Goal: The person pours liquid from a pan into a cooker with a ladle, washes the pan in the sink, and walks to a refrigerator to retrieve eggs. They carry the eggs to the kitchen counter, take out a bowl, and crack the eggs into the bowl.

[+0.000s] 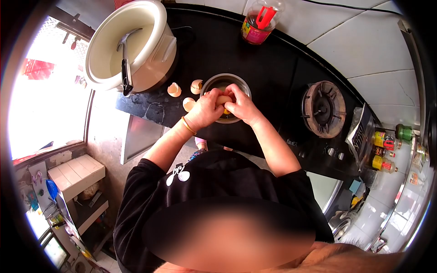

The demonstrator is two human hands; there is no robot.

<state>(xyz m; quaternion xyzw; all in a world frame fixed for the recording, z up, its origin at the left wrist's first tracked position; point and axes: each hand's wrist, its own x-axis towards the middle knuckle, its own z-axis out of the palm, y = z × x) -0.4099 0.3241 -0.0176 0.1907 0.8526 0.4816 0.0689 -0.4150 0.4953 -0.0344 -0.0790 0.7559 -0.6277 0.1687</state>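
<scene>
Over a round metal bowl (248, 86) on the black counter, my left hand (205, 109) and my right hand (242, 105) come together with an egg (223, 99) held between their fingers. A bit of yellow yolk (226, 111) shows below the fingers inside the bowl. Just left of the bowl lie broken eggshells: one (174, 89) farther left, one (196, 86) against the bowl's side, and one (189, 104) beside my left wrist.
A large cream pot (157, 54) with a ladle (126, 68) inside stands at the upper left. At the back is a jar with a red handle (258, 27). A gas burner (324, 109) sits to the right, near a black-and-white bag (360, 134) and several bottles.
</scene>
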